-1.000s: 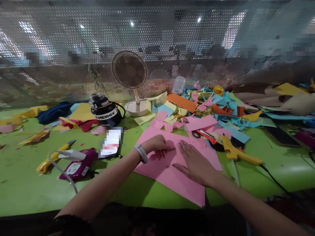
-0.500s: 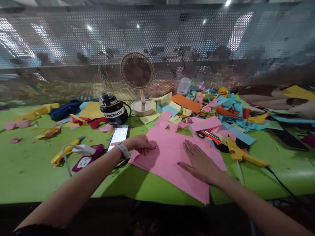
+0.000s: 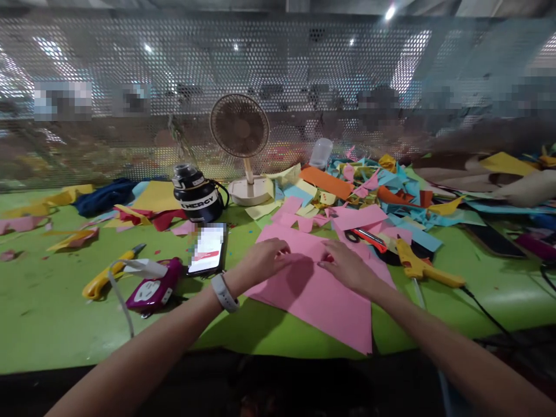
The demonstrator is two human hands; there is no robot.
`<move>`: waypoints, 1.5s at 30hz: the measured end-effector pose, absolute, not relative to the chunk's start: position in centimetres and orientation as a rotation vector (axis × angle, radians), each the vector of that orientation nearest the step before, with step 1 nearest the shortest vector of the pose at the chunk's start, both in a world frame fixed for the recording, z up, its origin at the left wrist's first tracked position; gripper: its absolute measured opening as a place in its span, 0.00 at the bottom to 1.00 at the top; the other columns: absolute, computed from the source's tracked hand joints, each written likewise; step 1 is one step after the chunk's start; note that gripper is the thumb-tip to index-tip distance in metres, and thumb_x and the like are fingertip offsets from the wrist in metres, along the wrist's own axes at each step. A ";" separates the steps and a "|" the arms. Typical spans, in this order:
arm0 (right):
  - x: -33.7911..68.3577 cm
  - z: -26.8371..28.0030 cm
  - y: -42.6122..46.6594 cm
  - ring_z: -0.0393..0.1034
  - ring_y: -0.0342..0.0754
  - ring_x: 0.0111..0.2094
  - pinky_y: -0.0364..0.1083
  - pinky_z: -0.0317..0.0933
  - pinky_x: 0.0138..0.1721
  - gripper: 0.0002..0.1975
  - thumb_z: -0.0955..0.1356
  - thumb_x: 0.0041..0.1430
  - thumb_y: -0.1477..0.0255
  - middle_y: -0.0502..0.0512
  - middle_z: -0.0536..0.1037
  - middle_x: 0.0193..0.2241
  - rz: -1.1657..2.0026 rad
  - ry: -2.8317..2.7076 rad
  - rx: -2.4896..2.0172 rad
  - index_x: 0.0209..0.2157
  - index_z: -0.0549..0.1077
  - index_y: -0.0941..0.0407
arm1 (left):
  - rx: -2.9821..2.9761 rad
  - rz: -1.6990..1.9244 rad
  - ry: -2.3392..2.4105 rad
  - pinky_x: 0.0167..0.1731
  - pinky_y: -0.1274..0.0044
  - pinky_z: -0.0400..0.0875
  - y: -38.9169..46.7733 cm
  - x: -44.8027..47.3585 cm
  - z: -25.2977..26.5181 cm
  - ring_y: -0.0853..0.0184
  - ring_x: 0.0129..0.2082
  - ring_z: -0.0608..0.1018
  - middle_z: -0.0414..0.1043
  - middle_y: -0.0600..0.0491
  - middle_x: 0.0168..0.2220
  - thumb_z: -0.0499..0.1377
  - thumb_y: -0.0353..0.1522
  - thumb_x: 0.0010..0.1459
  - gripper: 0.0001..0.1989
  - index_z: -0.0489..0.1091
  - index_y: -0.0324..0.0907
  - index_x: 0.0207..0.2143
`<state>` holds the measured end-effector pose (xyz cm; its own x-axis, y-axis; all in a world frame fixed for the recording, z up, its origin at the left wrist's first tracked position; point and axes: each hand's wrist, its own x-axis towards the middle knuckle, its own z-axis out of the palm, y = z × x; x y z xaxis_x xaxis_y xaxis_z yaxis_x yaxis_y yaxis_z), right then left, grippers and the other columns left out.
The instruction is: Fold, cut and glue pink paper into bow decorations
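Observation:
A large pink paper sheet (image 3: 324,307) lies at a slant near the front of the green table. My left hand (image 3: 263,263), with a pale watch on the wrist, is at its upper left part, fingers curled and thumb pointing inward. Facing it, my right hand (image 3: 347,269) bends its fingers and thumb together on the sheet's upper middle. Both hands appear to pinch the paper, though their fingertips are partly hidden. Beyond them lie pink offcuts (image 3: 299,214) and a red-and-black cutter (image 3: 369,238).
Left of the sheet are a phone (image 3: 207,255), a purple power socket (image 3: 154,289) and a yellow-handled tool (image 3: 108,275). A black bottle (image 3: 197,197) and a fan (image 3: 240,127) stand behind. A yellow glue gun (image 3: 428,269) with a cord lies right, before heaped paper scraps (image 3: 399,185).
My right hand was flat on the pink paper and now has its fingers bent in. The left hand has moved right, nearer the right hand. The view has shifted slightly.

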<state>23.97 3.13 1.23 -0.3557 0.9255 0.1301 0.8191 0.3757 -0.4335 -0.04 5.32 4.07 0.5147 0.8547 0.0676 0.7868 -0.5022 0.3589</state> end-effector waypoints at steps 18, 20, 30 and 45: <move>24.3 0.8 4.4 0.66 0.54 0.49 0.54 0.60 0.50 0.01 0.67 0.59 0.74 0.59 0.73 0.42 0.378 -2.251 -1.478 0.33 0.69 0.55 | 2.708 0.029 1.277 0.31 0.74 0.65 6.9 2.9 4.4 0.61 0.34 0.76 0.75 0.49 0.34 0.59 0.34 0.58 0.07 0.73 0.40 0.34; 24.4 0.8 4.5 0.64 0.55 0.52 0.55 0.59 0.52 0.03 0.68 0.58 0.75 0.60 0.73 0.44 0.395 -2.251 -1.482 0.31 0.69 0.55 | 2.726 0.059 1.245 0.30 0.75 0.64 6.8 3.1 4.2 0.62 0.33 0.76 0.75 0.49 0.34 0.57 0.36 0.60 0.09 0.72 0.40 0.34; 24.8 1.4 4.6 0.64 0.59 0.54 0.57 0.59 0.54 0.07 0.69 0.57 0.70 0.63 0.75 0.46 0.487 -2.230 -1.556 0.26 0.72 0.56 | 3.061 0.374 0.876 0.32 0.73 0.64 5.5 2.2 1.9 0.65 0.30 0.74 0.73 0.51 0.30 0.47 0.33 0.69 0.14 0.71 0.40 0.35; 24.0 1.4 2.7 0.65 0.53 0.51 0.54 0.59 0.53 0.04 0.65 0.64 0.73 0.58 0.74 0.44 0.330 -2.370 -1.388 0.36 0.72 0.54 | 2.963 0.291 0.949 0.35 0.72 0.67 5.1 2.2 1.6 0.63 0.34 0.73 0.73 0.50 0.33 0.50 0.29 0.66 0.11 0.73 0.40 0.38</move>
<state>24.02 2.72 1.41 -0.4444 0.8736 0.1984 0.7862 0.4865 -0.3810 2.21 5.14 1.60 0.7984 0.5772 0.1714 0.5741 -0.8156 0.0724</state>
